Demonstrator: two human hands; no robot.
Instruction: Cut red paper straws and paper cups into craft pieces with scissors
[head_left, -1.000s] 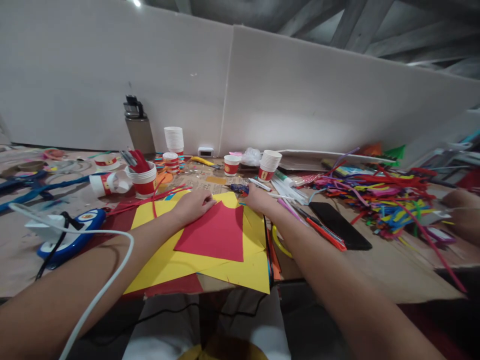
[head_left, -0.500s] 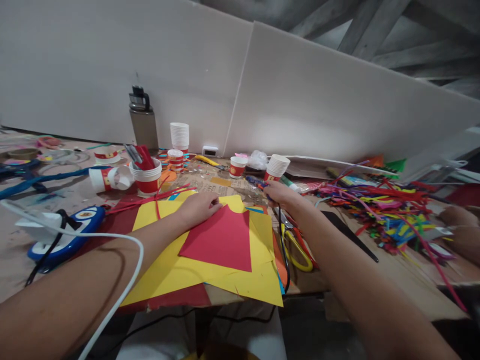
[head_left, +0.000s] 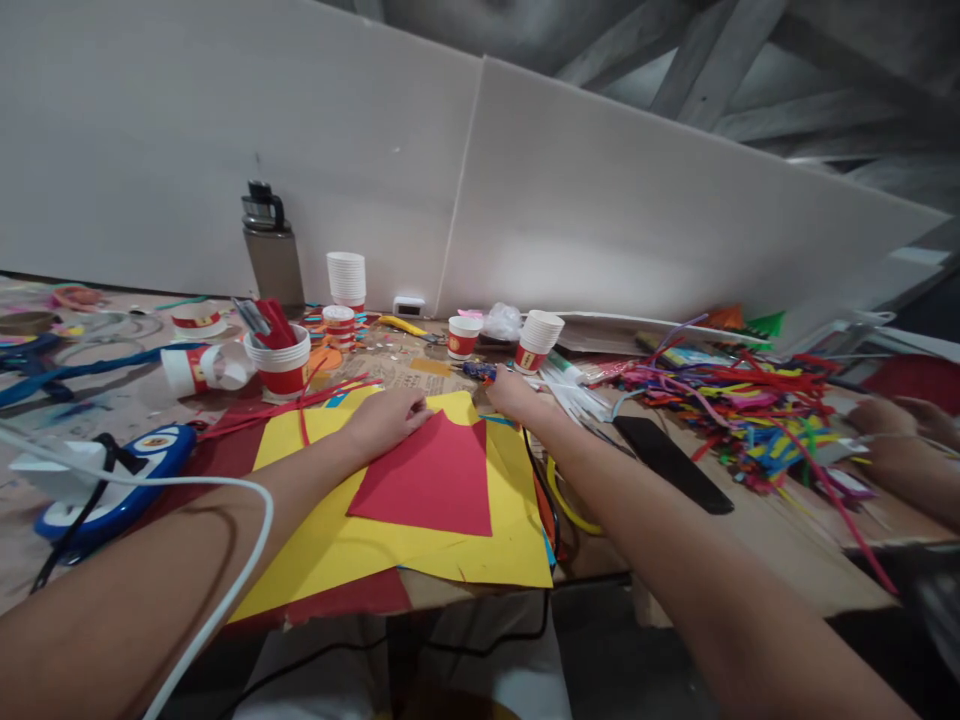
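Note:
A red paper sheet lies on a larger yellow sheet at the table's near edge. My left hand rests on the red sheet's far corner, fingers lying loosely on the paper and holding nothing. My right hand is just past the yellow sheet's far right corner. It is closed round a small blue tool whose tip points left. A black cord runs from that hand down over the table edge.
A red cup holding tools, stacked white cups and a metal flask stand behind. A black phone and a heap of coloured strips lie to the right. Another person's hand shows at far right. A white cable crosses my left arm.
My right hand lifted the blue tool up and to the right, then brought it back down near the yellow sheet's far corner. My left hand stayed on the red paper.

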